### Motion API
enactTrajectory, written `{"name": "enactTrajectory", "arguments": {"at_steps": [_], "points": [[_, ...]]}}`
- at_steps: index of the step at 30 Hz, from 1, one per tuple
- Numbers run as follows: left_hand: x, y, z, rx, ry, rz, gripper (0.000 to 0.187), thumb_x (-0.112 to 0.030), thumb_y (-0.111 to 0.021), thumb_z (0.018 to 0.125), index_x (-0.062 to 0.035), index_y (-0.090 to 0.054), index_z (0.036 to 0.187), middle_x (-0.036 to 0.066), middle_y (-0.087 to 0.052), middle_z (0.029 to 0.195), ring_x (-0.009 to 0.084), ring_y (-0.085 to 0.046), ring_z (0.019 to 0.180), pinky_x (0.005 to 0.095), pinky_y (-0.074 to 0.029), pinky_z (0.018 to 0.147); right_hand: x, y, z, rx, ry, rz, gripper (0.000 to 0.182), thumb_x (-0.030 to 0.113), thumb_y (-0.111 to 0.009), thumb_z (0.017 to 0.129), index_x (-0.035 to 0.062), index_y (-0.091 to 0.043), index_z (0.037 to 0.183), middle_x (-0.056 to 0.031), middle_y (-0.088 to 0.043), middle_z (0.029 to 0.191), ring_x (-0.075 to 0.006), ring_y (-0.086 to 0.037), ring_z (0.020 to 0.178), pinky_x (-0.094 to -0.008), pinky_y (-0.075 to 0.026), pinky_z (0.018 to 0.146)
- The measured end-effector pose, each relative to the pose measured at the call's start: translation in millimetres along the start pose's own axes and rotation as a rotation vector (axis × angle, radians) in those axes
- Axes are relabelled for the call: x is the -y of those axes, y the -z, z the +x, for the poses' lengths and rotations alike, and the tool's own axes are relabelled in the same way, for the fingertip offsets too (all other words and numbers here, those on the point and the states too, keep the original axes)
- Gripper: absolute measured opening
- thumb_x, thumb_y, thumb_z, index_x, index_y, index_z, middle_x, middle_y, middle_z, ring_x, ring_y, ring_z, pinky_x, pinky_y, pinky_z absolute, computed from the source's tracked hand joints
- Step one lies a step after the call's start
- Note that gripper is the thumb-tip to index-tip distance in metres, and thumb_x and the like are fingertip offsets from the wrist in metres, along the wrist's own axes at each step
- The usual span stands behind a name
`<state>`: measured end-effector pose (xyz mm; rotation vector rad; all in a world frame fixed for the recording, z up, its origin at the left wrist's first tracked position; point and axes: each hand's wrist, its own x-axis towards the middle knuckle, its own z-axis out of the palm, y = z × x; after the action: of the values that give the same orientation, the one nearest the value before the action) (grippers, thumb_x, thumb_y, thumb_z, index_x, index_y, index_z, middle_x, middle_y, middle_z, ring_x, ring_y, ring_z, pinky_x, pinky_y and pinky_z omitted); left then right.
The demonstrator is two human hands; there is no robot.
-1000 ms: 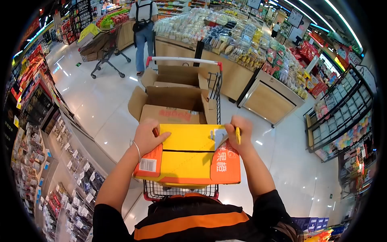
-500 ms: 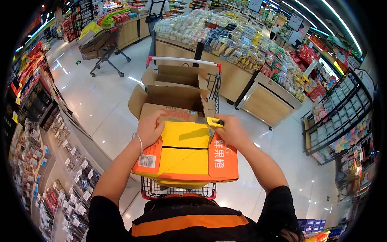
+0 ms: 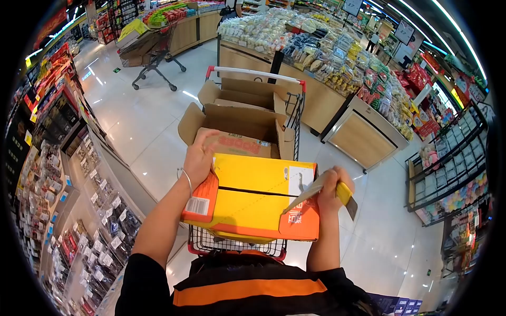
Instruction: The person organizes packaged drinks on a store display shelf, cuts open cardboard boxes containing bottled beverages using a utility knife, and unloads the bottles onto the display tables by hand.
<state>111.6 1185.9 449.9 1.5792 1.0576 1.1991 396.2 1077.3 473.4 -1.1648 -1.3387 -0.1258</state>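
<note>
A yellow and orange carton (image 3: 253, 213) with white lettering on its right end rests across the near part of a shopping cart (image 3: 237, 246). My left hand (image 3: 199, 160) grips its far left corner, fingers curled over the edge. At the right end, my right hand (image 3: 329, 190) is closed around a yellow box cutter (image 3: 343, 194) and pinches a lifted cardboard flap (image 3: 305, 196), its brown-grey inner side showing. Beneath the flap a white patch (image 3: 300, 176) is exposed on the carton top. A dark seam runs across the middle of the top.
Open brown cartons (image 3: 242, 118) stand in the cart beyond. Shelves of packaged goods (image 3: 100, 231) line the left. A wooden display (image 3: 263, 55) heaped with bagged food lies ahead. Another cart (image 3: 153, 58) is at far left, a wire rack (image 3: 448, 158) at right.
My right hand has moved right and toward me, pulling the carton's right flap up and away. The white patch has come into view. My left hand stays at the left corner.
</note>
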Motion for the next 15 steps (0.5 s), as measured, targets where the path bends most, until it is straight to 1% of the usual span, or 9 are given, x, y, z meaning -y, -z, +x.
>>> {"name": "enactTrajectory", "arguments": {"at_steps": [3,5,6,7,9,10,12,13,15], "points": [[7.7,2.3,-0.8,0.002,-0.230,0.237,0.024,-0.010,-0.049,0.092,-0.0049,-0.049,0.116,0.003,-0.056,0.063,0.0051,-0.045,0.048,0.0206,-0.036,0.046,3.8,4.9,-3.8,-0.025,0.023,0.063,0.037,0.023,-0.051,0.092,0.0045,-0.042,0.061,-0.0018,-0.043,0.056,-0.0104,-0.038,0.051,-0.0251,-0.031,0.047],[9.3,4.5,-2.2,0.030,-0.165,0.213,0.022,-0.011,-0.053,0.089,-0.0046,-0.052,0.110,0.004,-0.054,0.060,0.0069,-0.044,0.048,0.0223,-0.035,0.046,-0.9,13.7,-5.4,0.019,-0.180,-0.050,0.033,0.020,-0.054,0.089,0.0037,-0.044,0.062,-0.0031,-0.045,0.055,-0.0107,-0.040,0.048,-0.0257,-0.032,0.046],[9.5,6.2,-2.5,0.056,-0.111,0.202,0.020,-0.013,-0.057,0.087,-0.0042,-0.056,0.105,0.004,-0.051,0.057,0.0087,-0.043,0.047,0.0240,-0.035,0.046,-5.7,17.7,1.8,0.054,-0.333,0.073,0.028,0.020,-0.052,0.090,0.0050,-0.046,0.067,-0.0003,-0.043,0.057,-0.0081,-0.037,0.051,-0.0248,-0.030,0.047],[10.6,6.5,-2.9,0.071,-0.117,0.190,0.020,-0.013,-0.057,0.087,-0.0042,-0.056,0.105,0.004,-0.051,0.057,0.0087,-0.043,0.047,0.0240,-0.035,0.046,-3.3,28.8,4.8,0.044,-0.332,0.056,0.028,0.020,-0.052,0.090,0.0050,-0.046,0.067,-0.0003,-0.043,0.057,-0.0081,-0.037,0.051,-0.0248,-0.030,0.047],[11.1,6.6,1.2,0.143,-0.281,0.466,0.016,-0.016,-0.064,0.081,-0.0037,-0.061,0.090,0.005,-0.047,0.055,0.0125,-0.043,0.049,0.0277,-0.035,0.047,7.8,54.0,19.3,-0.178,-0.319,0.221,0.022,0.020,-0.049,0.091,0.0063,-0.047,0.073,0.0030,-0.040,0.059,-0.0061,-0.033,0.053,-0.0234,-0.028,0.048],[10.3,7.4,4.1,0.153,-0.306,0.450,0.016,-0.016,-0.064,0.081,-0.0037,-0.061,0.090,0.005,-0.047,0.055,0.0125,-0.043,0.049,0.0277,-0.035,0.047,11.4,73.8,18.7,-0.124,-0.359,0.143,0.034,0.036,-0.042,0.095,0.0077,-0.049,0.077,0.0050,-0.036,0.061,-0.0055,-0.030,0.053,-0.0220,-0.025,0.048],[8.5,9.8,4.8,0.178,-0.202,0.445,0.021,-0.025,-0.067,0.076,-0.0071,-0.061,0.085,0.011,-0.052,0.062,0.0237,-0.051,0.056,0.0335,-0.040,0.054,9.2,100.7,-12.4,0.000,-0.497,0.180,0.052,0.052,-0.028,0.095,0.0079,-0.053,0.080,0.0050,-0.037,0.063,-0.0064,-0.032,0.055,-0.0226,-0.027,0.051],[8.6,11.2,5.4,0.185,-0.198,0.439,0.020,-0.025,-0.068,0.076,-0.0076,-0.061,0.085,0.011,-0.052,0.062,0.0238,-0.051,0.056,0.0337,-0.040,0.054,13.7,102.4,-35.1,0.014,-0.682,0.100,0.063,0.059,-0.019,0.094,0.0080,-0.056,0.087,0.0043,-0.038,0.065,-0.0075,-0.033,0.059,-0.0238,-0.028,0.056],[10.2,12.0,5.6,0.212,-0.188,0.426,0.018,-0.024,-0.068,0.076,-0.0081,-0.062,0.083,0.010,-0.051,0.062,0.0232,-0.050,0.056,0.0334,-0.040,0.054,40.0,114.8,-76.7,0.261,-0.865,-0.004,0.063,0.054,-0.023,0.095,0.0048,-0.062,0.092,0.0020,-0.042,0.065,-0.0093,-0.036,0.061,-0.0254,-0.031,0.059]]}}
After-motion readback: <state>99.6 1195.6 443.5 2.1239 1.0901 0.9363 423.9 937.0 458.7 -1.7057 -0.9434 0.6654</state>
